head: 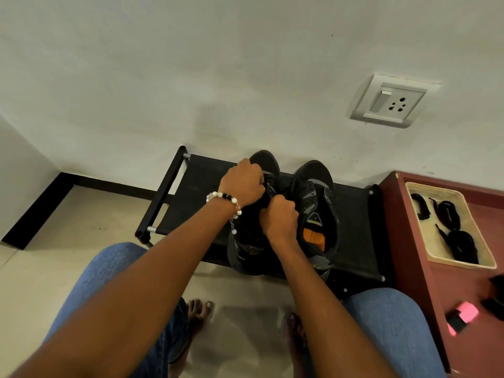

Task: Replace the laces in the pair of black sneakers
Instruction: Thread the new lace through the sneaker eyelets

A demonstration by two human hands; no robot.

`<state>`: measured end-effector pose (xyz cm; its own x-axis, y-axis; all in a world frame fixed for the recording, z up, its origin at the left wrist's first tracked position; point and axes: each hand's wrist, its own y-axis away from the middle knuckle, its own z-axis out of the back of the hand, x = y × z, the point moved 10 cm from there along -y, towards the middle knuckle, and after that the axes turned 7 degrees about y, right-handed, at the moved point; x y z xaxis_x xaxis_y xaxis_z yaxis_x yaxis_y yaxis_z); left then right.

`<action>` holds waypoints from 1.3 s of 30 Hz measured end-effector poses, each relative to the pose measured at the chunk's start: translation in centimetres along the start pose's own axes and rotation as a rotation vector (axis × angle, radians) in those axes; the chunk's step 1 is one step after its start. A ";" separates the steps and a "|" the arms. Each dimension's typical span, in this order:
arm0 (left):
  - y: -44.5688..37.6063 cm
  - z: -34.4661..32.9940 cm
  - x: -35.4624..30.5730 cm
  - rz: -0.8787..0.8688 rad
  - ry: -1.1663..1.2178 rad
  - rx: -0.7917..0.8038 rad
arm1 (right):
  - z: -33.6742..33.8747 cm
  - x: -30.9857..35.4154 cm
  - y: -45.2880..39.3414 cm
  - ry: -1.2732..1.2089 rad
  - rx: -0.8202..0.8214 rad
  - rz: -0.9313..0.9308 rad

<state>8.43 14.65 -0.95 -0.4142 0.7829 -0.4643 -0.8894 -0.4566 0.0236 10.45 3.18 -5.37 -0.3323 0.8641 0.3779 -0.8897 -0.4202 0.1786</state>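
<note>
Two black sneakers stand side by side on a low black rack (191,203), toes toward the wall. Both my hands are on the left sneaker (245,249). My left hand (242,184), with a bead bracelet at the wrist, is curled over its lace area and grips the black lace there. Just below it, my right hand (281,216) is a fist pinching the lace or tongue; the exact hold is hidden. The right sneaker (316,205) has grey trim and an orange insole and is untouched.
A cream tray (420,236) holding several coiled black laces sits on a dark red cabinet (409,282) at right. A pink and black object (463,317) lies nearer on it. A wall socket (390,100) is above. My knees and bare feet are below the rack.
</note>
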 end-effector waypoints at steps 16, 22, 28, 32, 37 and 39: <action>0.6 3.1 2.0 0.381 1.633 -0.125 | 0.2 0.1 0.3 -0.007 0.002 0.002; 0.4 3.9 2.7 0.317 1.299 -0.236 | 0.3 0.0 0.2 -0.003 0.004 -0.008; -0.3 1.2 0.4 0.010 0.131 -0.098 | -0.1 -0.1 0.0 -0.013 -0.001 -0.020; 0.1 0.7 -0.9 -0.007 -0.134 -0.143 | -0.2 -0.1 -0.1 -0.012 -0.002 -0.017; -0.4 0.3 0.1 0.051 0.046 -0.081 | -0.3 -0.2 -0.2 -0.004 -0.004 -0.023; -0.5 -0.4 2.4 0.252 0.433 -0.013 | -0.2 -0.2 -0.1 -0.005 -0.006 -0.016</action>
<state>7.95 16.55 -2.41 -0.4946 0.4014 -0.7708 -0.7685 -0.6163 0.1722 10.55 3.14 -5.65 -0.3167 0.8694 0.3793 -0.8967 -0.4048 0.1790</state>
